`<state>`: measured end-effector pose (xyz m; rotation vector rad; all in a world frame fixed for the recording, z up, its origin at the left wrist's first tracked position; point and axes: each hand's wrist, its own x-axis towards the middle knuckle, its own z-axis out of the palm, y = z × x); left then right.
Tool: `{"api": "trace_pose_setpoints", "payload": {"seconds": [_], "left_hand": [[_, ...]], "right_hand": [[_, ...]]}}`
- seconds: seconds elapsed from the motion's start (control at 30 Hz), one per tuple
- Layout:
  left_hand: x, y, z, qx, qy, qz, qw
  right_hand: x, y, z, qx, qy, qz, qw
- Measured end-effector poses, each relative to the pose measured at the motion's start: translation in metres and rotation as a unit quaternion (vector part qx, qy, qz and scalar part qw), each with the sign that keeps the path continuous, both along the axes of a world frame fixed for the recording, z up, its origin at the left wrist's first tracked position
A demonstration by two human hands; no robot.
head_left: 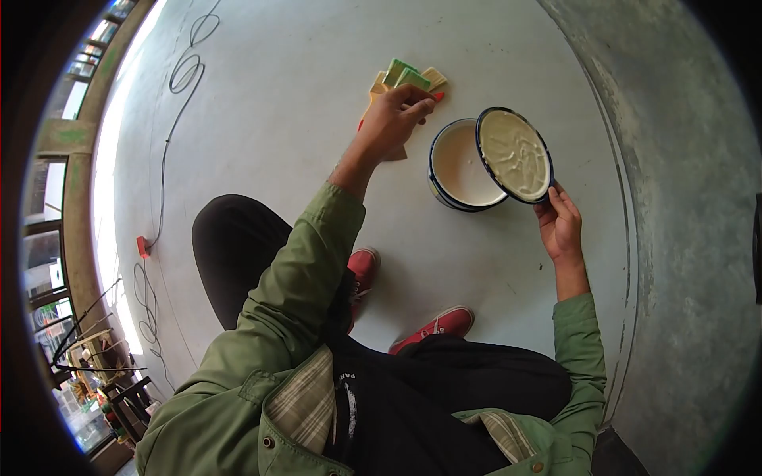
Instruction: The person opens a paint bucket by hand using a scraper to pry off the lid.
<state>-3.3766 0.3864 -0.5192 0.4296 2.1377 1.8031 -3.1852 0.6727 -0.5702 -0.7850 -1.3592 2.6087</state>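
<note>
A paint bucket (pixel 467 168) with cream-coloured paint inside stands on the floor in front of me. My right hand (pixel 561 226) grips the edge of its lid (pixel 514 155), which is tilted over the bucket's right side with its paint-coated underside showing. To the left of the bucket, my left hand (pixel 399 119) is over a small group of tools, its thumb and fingers pressed together. Whatever those fingers hold is too small to make out. Green-and-white brushes (pixel 406 74) and a yellowish tool (pixel 377 87) lie by that hand.
My red shoes (pixel 450 323) are on the grey floor (pixel 278 103) below the bucket. A black cable (pixel 164 159) with a red connector (pixel 143 247) runs along the left. Windows and cluttered items (pixel 103 373) line the far left; a concrete surface (pixel 683 238) is at right.
</note>
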Motion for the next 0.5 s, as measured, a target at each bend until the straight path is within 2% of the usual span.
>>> {"api": "trace_pose_setpoints", "payload": {"seconds": [0.13,0.23,0.4,0.5], "left_hand": [[0.001,-0.001,0.000,-0.019,-0.009,-0.007,1.000],[0.004,0.000,0.001,0.013,-0.063,-0.015,0.998],[0.005,0.006,-0.004,0.008,-0.102,0.030,0.994],[0.006,0.008,-0.010,0.006,-0.125,0.063,0.990]], "right_hand": [[-0.002,0.000,0.000,0.005,0.016,-0.007,1.000],[-0.003,-0.002,0.003,0.033,0.029,-0.029,0.999],[0.000,0.001,-0.004,0.153,0.069,-0.014,0.986],[0.003,-0.003,-0.004,0.156,0.063,-0.021,0.986]]}}
